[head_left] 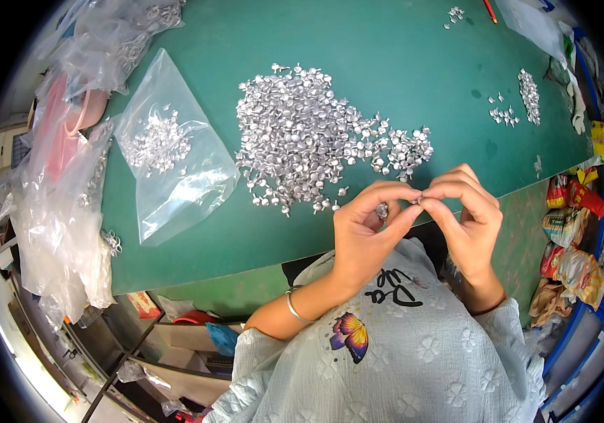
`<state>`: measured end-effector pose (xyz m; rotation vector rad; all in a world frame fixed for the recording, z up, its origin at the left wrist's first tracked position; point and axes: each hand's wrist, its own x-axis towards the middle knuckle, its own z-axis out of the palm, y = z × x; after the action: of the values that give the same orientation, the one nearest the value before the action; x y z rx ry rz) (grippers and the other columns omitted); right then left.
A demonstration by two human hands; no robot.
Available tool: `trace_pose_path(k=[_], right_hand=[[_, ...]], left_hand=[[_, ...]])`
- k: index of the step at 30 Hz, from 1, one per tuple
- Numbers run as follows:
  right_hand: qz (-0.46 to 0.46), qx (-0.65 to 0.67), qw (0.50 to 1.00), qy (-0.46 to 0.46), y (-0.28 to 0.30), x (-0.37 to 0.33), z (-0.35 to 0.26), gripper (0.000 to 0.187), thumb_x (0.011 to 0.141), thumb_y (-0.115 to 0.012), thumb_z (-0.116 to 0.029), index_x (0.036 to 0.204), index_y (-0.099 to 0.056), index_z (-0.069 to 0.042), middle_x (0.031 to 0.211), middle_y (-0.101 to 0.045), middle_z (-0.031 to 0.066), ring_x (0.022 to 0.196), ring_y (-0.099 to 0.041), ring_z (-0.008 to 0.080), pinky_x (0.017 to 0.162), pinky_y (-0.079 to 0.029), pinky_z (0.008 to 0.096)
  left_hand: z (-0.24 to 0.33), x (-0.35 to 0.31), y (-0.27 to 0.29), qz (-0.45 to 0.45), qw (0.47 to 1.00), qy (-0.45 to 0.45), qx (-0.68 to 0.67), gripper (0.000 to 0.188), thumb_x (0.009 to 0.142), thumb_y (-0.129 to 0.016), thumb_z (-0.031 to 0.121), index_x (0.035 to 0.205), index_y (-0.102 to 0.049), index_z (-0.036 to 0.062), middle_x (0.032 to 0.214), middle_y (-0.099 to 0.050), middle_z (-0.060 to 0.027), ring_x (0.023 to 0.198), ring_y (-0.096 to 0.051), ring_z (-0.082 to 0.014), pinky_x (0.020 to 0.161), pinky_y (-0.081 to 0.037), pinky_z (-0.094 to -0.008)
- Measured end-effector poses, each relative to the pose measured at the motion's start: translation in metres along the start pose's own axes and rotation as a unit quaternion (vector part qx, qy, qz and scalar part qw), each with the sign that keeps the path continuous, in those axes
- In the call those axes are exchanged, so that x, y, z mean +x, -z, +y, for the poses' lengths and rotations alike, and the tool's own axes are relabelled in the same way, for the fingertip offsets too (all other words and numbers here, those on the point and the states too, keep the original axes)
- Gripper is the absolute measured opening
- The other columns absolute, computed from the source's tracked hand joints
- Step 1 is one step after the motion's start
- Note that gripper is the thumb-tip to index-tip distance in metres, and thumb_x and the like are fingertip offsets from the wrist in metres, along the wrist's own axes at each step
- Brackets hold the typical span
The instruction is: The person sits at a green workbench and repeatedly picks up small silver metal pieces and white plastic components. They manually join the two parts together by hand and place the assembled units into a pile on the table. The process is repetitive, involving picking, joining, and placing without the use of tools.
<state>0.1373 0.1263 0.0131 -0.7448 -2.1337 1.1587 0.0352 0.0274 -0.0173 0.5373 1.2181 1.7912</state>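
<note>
At the table's near edge, my left hand (360,236) and my right hand (472,224) meet fingertip to fingertip. Thumb and forefinger of each pinch a tiny silver metal piece (418,201), mostly hidden by the fingers. More silver pieces (382,210) show inside the curled fingers of my left hand. Just beyond the hands lies a big heap of small silver metal pieces (295,127) with round heads and short stems. Its right end thins into a smaller cluster (404,151) close to my left hand.
A clear plastic bag (175,201) with similar pieces lies left of the heap. Plastic bags (55,233) and a pink basket (90,111) crowd the left edge. Small piles (529,97) sit on the green table (443,77) at right. Colourful packets (575,201) stand beyond its right edge.
</note>
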Motion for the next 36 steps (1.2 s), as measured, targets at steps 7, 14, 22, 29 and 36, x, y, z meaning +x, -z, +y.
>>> trace_pose_path(k=[7, 14, 22, 29, 36], right_hand=[[-0.013, 0.031, 0.999, 0.038, 0.007, -0.002, -0.013, 0.016, 0.064, -0.071, 0.002, 0.079, -0.064, 0.002, 0.075, -0.061, 0.0091, 0.07, -0.053, 0.0202, 0.063, -0.041, 0.029], [-0.014, -0.001, 0.997, 0.071, 0.013, -0.004, -0.023, 0.018, 0.062, -0.072, 0.002, 0.079, -0.063, 0.003, 0.075, -0.06, 0.0097, 0.069, -0.052, 0.0213, 0.061, -0.041, 0.0299], [-0.015, -0.034, 0.995, 0.096, 0.016, -0.007, -0.028, 0.019, 0.063, -0.073, 0.001, 0.079, -0.062, 0.002, 0.075, -0.06, 0.0086, 0.068, -0.05, 0.0215, 0.06, -0.039, 0.0309], [-0.019, -0.049, 0.992, 0.113, 0.018, -0.006, -0.031, 0.021, 0.062, -0.073, 0.0, 0.08, -0.062, 0.001, 0.074, -0.059, 0.0081, 0.067, -0.05, 0.0219, 0.06, -0.039, 0.0311], [0.049, -0.085, 0.991, 0.091, 0.013, 0.004, 0.003, 0.012, 0.065, -0.07, 0.002, 0.076, -0.063, 0.001, 0.074, -0.061, 0.009, 0.069, -0.053, 0.0211, 0.064, -0.041, 0.0312]], left_hand=[[0.007, -0.004, 0.002, -0.02, 0.998, 0.015, -0.057, 0.017, 0.076, -0.063, -0.008, 0.092, -0.064, -0.0009, 0.096, -0.059, -0.0059, 0.064, -0.044, -0.0024, 0.053, -0.035, -0.0168], [0.011, -0.004, 0.005, -0.06, 0.995, 0.032, -0.078, 0.013, 0.078, -0.062, -0.005, 0.091, -0.064, -0.0011, 0.094, -0.061, -0.0057, 0.067, -0.047, -0.0031, 0.052, -0.034, -0.017], [0.017, -0.006, 0.002, -0.073, 0.988, 0.072, -0.113, 0.014, 0.079, -0.058, -0.008, 0.091, -0.063, -0.0036, 0.095, -0.06, -0.0118, 0.068, -0.049, -0.0058, 0.053, -0.038, -0.0184], [0.02, -0.007, 0.003, -0.081, 0.985, 0.095, -0.117, 0.014, 0.079, -0.057, -0.008, 0.091, -0.062, -0.0038, 0.095, -0.06, -0.0127, 0.068, -0.049, -0.0057, 0.052, -0.037, -0.018], [0.015, -0.006, 0.001, 0.003, 0.988, 0.137, -0.068, 0.018, 0.082, -0.058, 0.0, 0.1, -0.061, 0.001, 0.094, -0.06, -0.0047, 0.07, -0.047, -0.0016, 0.053, -0.034, -0.0166]])
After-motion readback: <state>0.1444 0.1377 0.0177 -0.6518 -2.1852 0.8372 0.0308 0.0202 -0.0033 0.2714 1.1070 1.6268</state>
